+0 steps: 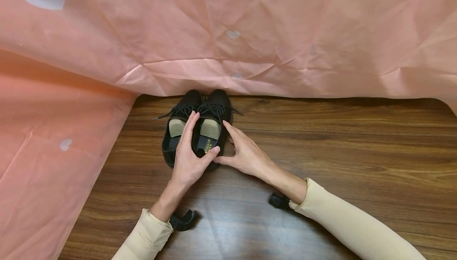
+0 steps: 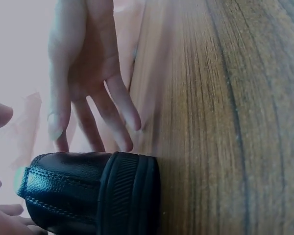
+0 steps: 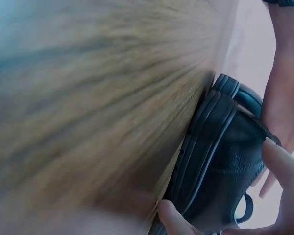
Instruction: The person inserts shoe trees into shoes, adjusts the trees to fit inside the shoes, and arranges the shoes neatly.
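Two black lace-up shoes stand side by side on the wood floor, toes at the pink cloth: the left shoe (image 1: 191,99) and the right shoe (image 1: 218,100). Pale pads show inside both. My left hand (image 1: 185,162) is over the gap between them, fingers straight, thumb stretched toward the right shoe's heel. My right hand (image 1: 248,155) is at that shoe's outer side, fingers extended along it and thumb tip by the heel rim. In the right wrist view, the right thumb (image 3: 279,156) lies at the shoe's collar. The left wrist view shows a black heel (image 2: 68,191) close up.
Pink cloth (image 1: 250,22) with pale hearts hangs behind the shoes, and more cloth (image 1: 64,164) slopes along the left side. Dark brown wood floor (image 1: 339,149) extends to the right. Black devices (image 1: 183,220) are strapped at both wrists.
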A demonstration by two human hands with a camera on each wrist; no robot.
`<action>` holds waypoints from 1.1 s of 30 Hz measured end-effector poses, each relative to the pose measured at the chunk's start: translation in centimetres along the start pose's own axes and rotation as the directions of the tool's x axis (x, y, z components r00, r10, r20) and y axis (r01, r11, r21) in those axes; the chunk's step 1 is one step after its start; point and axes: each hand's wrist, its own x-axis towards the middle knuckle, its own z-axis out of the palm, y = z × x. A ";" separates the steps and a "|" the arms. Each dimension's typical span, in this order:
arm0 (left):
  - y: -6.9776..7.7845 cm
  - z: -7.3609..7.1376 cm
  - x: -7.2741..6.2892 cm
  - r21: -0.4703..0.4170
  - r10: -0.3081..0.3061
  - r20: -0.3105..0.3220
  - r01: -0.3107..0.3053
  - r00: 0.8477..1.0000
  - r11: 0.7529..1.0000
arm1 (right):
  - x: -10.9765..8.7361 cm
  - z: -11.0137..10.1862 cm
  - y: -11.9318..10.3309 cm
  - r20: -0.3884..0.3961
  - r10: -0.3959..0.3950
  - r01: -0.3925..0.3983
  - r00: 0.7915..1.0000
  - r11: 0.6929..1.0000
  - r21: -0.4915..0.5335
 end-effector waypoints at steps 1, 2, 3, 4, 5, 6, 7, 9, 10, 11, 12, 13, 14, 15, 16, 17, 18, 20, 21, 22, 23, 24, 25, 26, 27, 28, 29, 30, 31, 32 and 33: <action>0.1 0.0 0.0 0.009 0.001 0.011 -0.001 1.000 1.000 | -0.1 -0.2 0.0 -0.003 -0.002 0.002 1.000 1.000 -0.025; 0.2 0.0 0.0 0.020 0.003 0.023 -0.003 1.000 1.000 | -0.3 -0.3 0.1 -0.001 -0.003 0.003 1.000 0.999 -0.044; 0.3 0.0 0.0 0.037 0.003 0.036 -0.005 0.999 0.999 | -0.4 -0.6 0.2 0.003 -0.008 0.008 1.000 0.998 -0.054; 0.4 0.0 -0.1 0.060 0.002 0.051 -0.005 0.999 0.998 | -0.6 -0.8 0.3 0.007 -0.013 0.014 1.000 0.998 -0.067; 0.5 0.1 -0.1 0.085 0.002 0.066 -0.007 0.998 0.996 | -0.8 -1.0 0.4 0.012 -0.016 0.017 1.000 0.997 -0.076; 0.6 0.1 -0.1 0.113 0.002 0.079 -0.011 0.997 0.994 | -1.1 -1.3 0.5 0.018 -0.017 0.018 1.000 0.996 -0.089; 0.7 0.1 -0.1 0.143 0.004 0.090 -0.016 0.996 0.990 | -1.3 -1.5 0.6 0.025 -0.014 0.017 1.000 0.995 -0.101; 1.0 0.2 -0.2 0.197 0.014 0.105 -0.035 0.994 0.980 | -1.8 -2.0 0.8 0.035 -0.016 0.020 0.999 0.992 -0.124; 1.1 0.3 -0.3 0.220 0.020 0.111 -0.045 0.994 0.974 | -2.0 -2.2 0.9 0.039 -0.013 0.018 0.999 0.991 -0.135; 1.2 0.3 -0.3 0.241 0.026 0.118 -0.054 0.993 0.969 | -2.1 -2.4 1.0 0.042 -0.009 0.014 0.999 0.990 -0.141; 1.3 0.4 -0.3 0.259 0.036 0.125 -0.067 0.992 0.963 | -2.3 -2.6 1.2 0.045 -0.009 0.016 0.999 0.989 -0.150; 1.3 0.5 -0.3 0.278 0.042 0.131 -0.078 0.990 0.957 | -2.5 -2.8 1.3 0.046 -0.012 0.019 0.999 0.987 -0.157; 1.4 0.5 -0.3 0.293 0.053 0.138 -0.092 0.989 0.952 | -2.6 -2.9 1.4 0.047 -0.016 0.023 0.999 0.986 -0.163; 1.5 0.6 -0.3 0.304 0.062 0.146 -0.105 0.987 0.947 | -2.7 -3.1 1.5 0.048 -0.016 0.024 0.999 0.986 -0.166; 1.5 0.7 -0.3 0.311 0.072 0.154 -0.117 0.985 0.943 | -2.8 -3.2 1.5 0.048 -0.019 0.027 0.999 0.985 -0.171; 1.6 0.8 -0.2 0.315 0.085 0.162 -0.133 0.983 0.940 | -3.0 -3.3 1.6 0.048 -0.022 0.030 0.999 0.985 -0.172; 1.6 0.9 -0.2 0.319 0.096 0.168 -0.146 0.981 0.937 | -3.1 -3.5 1.7 0.049 -0.026 0.034 0.998 0.984 -0.175; 1.7 1.0 -0.2 0.331 0.114 0.178 -0.168 0.977 0.928 | -3.3 -3.7 1.8 0.049 -0.029 0.037 0.998 0.983 -0.179; 1.8 1.1 -0.1 0.340 0.122 0.181 -0.178 0.976 0.924 | -3.5 -3.9 1.8 0.050 -0.030 0.039 0.998 0.983 -0.181; 1.8 1.1 -0.1 0.349 0.130 0.185 -0.189 0.974 0.918 | -3.6 -4.0 1.9 0.051 -0.030 0.038 0.998 0.982 -0.183; 1.9 1.2 -0.1 0.359 0.139 0.189 -0.200 0.972 0.912 | -3.8 -4.2 2.0 0.051 -0.030 0.039 0.998 0.982 -0.185; 1.9 1.3 -0.1 0.366 0.150 0.193 -0.213 0.970 0.906 | -3.9 -4.4 2.1 0.052 -0.028 0.038 0.998 0.981 -0.189; 2.0 1.4 -0.1 0.372 0.164 0.198 -0.229 0.966 0.899 | -4.1 -4.6 2.2 0.052 -0.027 0.037 0.998 0.980 -0.194; 2.1 1.5 -0.1 0.376 0.181 0.202 -0.247 0.963 0.893 | -4.2 -4.8 2.3 0.053 -0.027 0.037 0.998 0.979 -0.199; 2.2 1.6 0.0 0.379 0.197 0.208 -0.264 0.958 0.887 | -4.4 -5.1 2.4 0.052 -0.026 0.036 0.998 0.978 -0.204; 2.3 1.7 0.0 0.382 0.213 0.214 -0.282 0.953 0.880 | -4.5 -5.3 2.6 0.049 -0.025 0.034 0.999 0.978 -0.207; 2.5 1.8 0.0 0.384 0.230 0.218 -0.300 0.948 0.873 | -4.7 -5.5 2.8 0.045 -0.026 0.035 0.999 0.977 -0.212; 2.6 1.9 0.0 0.386 0.245 0.223 -0.316 0.944 0.867 | -4.8 -5.8 2.9 0.042 -0.026 0.034 0.999 0.976 -0.216; 2.8 2.0 0.1 0.388 0.256 0.229 -0.329 0.939 0.861 | -5.0 -6.0 3.1 0.036 -0.027 0.035 0.999 0.975 -0.221; 2.9 2.1 0.1 0.390 0.261 0.236 -0.337 0.936 0.857 | -5.1 -6.3 3.3 0.031 -0.028 0.034 0.999 0.974 -0.225; 3.0 2.2 0.1 0.389 0.268 0.242 -0.346 0.933 0.854 | -5.3 -6.5 3.4 0.027 -0.026 0.032 0.999 0.973 -0.230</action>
